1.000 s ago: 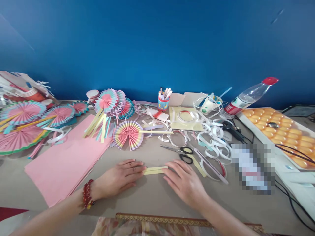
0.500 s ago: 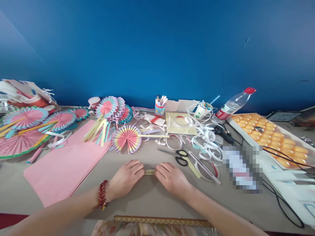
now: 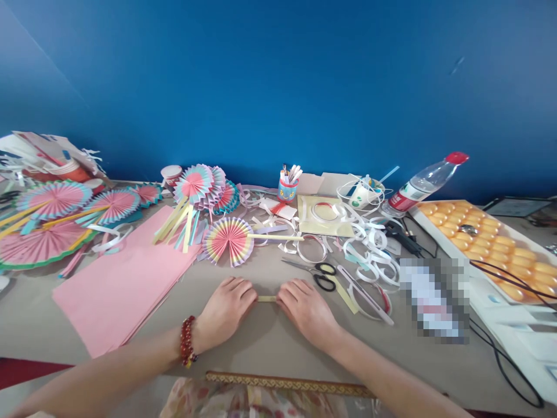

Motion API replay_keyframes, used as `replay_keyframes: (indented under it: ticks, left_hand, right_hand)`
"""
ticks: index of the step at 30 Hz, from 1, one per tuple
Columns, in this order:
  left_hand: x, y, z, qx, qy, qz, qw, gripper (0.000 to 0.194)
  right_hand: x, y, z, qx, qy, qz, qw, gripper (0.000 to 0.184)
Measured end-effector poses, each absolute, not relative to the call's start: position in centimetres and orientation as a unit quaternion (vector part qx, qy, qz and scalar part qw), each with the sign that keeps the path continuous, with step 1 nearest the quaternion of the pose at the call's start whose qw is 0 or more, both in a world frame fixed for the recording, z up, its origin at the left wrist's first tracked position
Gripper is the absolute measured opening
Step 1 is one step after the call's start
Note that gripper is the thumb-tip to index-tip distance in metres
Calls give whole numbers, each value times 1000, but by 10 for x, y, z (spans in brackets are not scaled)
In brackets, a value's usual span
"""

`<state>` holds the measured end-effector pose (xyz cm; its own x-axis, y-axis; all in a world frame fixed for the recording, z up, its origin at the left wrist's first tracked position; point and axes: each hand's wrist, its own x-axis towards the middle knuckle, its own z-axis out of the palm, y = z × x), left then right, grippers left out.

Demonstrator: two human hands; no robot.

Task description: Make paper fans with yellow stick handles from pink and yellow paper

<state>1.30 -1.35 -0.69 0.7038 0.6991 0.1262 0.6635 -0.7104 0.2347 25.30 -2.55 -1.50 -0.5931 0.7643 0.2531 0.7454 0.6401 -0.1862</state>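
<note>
While pink paper (image 3: 126, 278) lies left of the yellow strip (image 3: 267, 299), bare tabletop (image 3: 183, 299) separates the paper's edge from the left hand (image 3: 226, 310), palm down, fingers clamped on the strip's left end; the right hand (image 3: 307, 313) likewise clamps its right, scissors (image 3: 316, 270) farther right.

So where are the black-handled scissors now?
In the head view, the scissors lie right of centre, just beyond the right hand and beside a loose yellow strip.

Narrow pale-yellow paper strip (image 3: 267, 299), straight, crosswise between left hand (image 3: 227, 310) and right hand (image 3: 308, 313)
</note>
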Motion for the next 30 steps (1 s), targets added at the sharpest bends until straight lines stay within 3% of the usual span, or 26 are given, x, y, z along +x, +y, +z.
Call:
replay_keyframes:
  ticks: [9, 22, 27, 30]
  left_hand:
    - [16, -10, -5, 893, 410, 124, 134, 15]
    - [13, -4, -7, 889, 399, 157, 161, 22]
    - [8, -2, -8, 931, 333, 123, 82, 40]
    - [5, -2, -4, 950, 302, 74, 30, 38]
  right_hand:
    - [249, -25, -9, -493, -859, 59, 128, 12]
    - [251, -22, -3, -500, -836, 123, 191, 14]
    - [254, -21, -5, -478, -838, 162, 207, 21]
    - [260, -20, -6, -471, -843, 167, 201, 25]
